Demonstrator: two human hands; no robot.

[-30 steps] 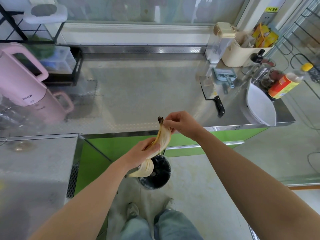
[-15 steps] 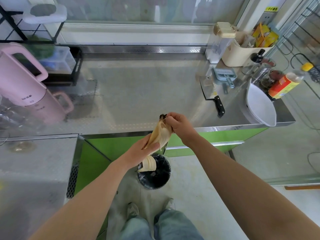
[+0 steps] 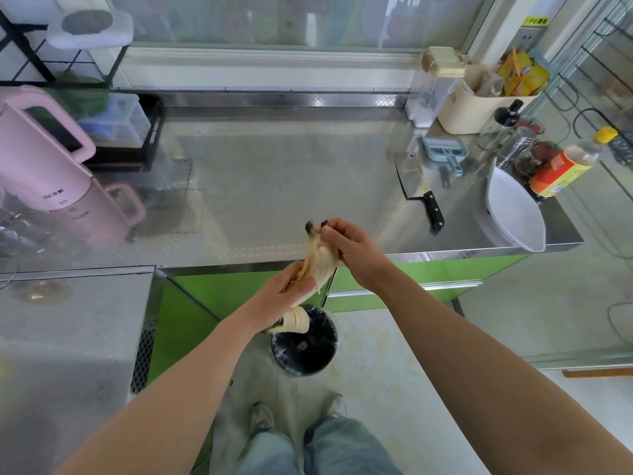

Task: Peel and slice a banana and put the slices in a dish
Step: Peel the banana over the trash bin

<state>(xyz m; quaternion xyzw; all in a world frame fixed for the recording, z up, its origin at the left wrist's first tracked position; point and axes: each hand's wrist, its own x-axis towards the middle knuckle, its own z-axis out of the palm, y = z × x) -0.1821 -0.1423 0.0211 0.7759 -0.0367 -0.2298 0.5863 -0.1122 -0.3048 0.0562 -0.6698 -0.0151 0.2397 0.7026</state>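
Observation:
A partly peeled banana (image 3: 320, 264) is held upright over the floor in front of the steel counter. My left hand (image 3: 279, 296) grips its lower part, and a loose strip of peel (image 3: 294, 323) hangs below that hand. My right hand (image 3: 346, 243) pinches the dark tip and the peel at the top. A cleaver (image 3: 416, 186) with a black handle lies on the counter at the right. The white oval dish (image 3: 515, 214) sits at the counter's right front corner.
A black-lined bin (image 3: 305, 347) stands on the floor below the banana. A pink kettle (image 3: 48, 166) and a pink cup are at the counter's left. Bottles (image 3: 561, 166), a blue scoop (image 3: 443, 150) and a cream caddy (image 3: 476, 104) crowd the back right. The steel counter (image 3: 274, 186) lies ahead.
My right hand has shifted its pinch on the tip, drawing the peel down the banana's right side. The hanging peel below my left hand has swung slightly. Both hands stay over the bin.

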